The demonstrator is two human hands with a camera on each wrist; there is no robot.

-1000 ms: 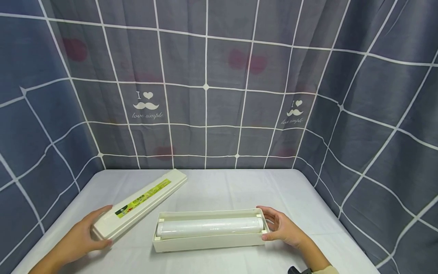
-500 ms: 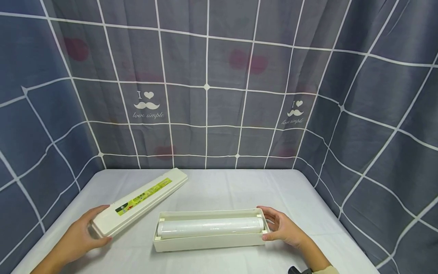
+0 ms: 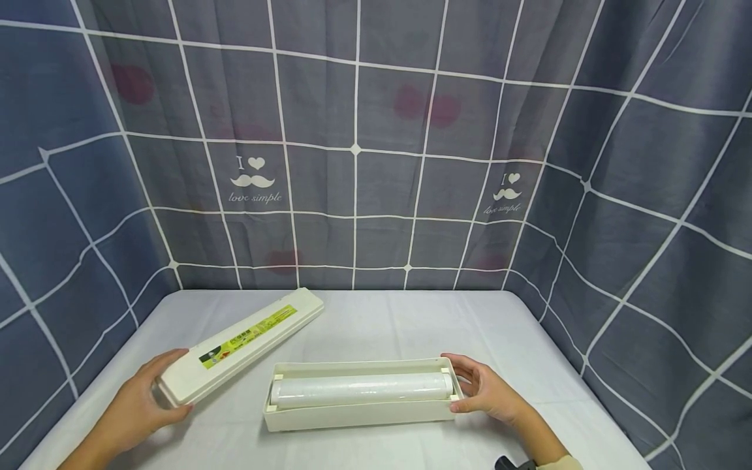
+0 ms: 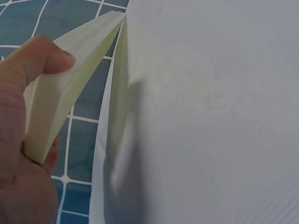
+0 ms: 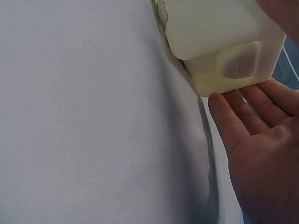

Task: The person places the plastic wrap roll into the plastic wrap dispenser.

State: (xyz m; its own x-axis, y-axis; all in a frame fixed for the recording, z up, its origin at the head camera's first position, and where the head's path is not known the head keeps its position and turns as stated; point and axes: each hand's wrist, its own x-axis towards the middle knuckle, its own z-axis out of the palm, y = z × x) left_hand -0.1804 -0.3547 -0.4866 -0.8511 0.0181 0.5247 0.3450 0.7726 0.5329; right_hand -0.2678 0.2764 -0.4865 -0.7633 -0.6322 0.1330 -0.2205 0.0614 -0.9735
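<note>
At the left of the head view, my left hand (image 3: pixel 132 405) grips the near end of a long cream box lid (image 3: pixel 235 356) with a yellow-green label. Its thumb is on one long edge and the fingers are on the other. In the left wrist view the lid (image 4: pixel 70 84) slants, its near end raised off the cloth. A roll of clear film (image 3: pixel 361 390) lies inside the matching open box (image 3: pixel 364 416). My right hand (image 3: pixel 493 395) holds that box's right end, thumb at the front and fingers at the back. The box (image 5: pixel 219 28) end shows a rounded recess in the right wrist view.
A white cloth (image 3: pixel 411 326) covers the table. Dark blue-grey checked curtains (image 3: pixel 382 183) hang behind it and along both sides. At the bottom edge, a black device (image 3: pixel 512 465) sits by the right wrist, beside a light sleeve.
The near end of the lid has risen slightly with my left hand and shifted a little right. The box, the roll and my right hand stay in place.
</note>
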